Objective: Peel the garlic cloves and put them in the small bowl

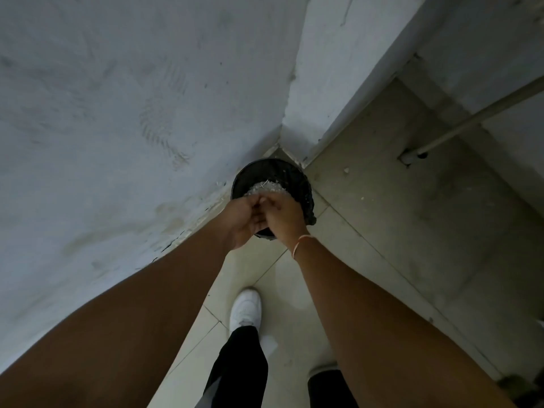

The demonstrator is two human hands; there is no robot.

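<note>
Both hands meet over the black bin (297,175) in the corner, probably so peelings drop in; left hand (243,219) and right hand (282,212) curl together, contents hidden, neither garlic nor bowl visible

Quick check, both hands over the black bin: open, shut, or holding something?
Left hand: fingers curled against the right hand above the black bin; what it holds cannot be told.
Right hand: fingers curled, contents hidden; cannot be told.

dim, flat, bluish light; soft focus throughout; wide-angle bending toward the edges.
</note>
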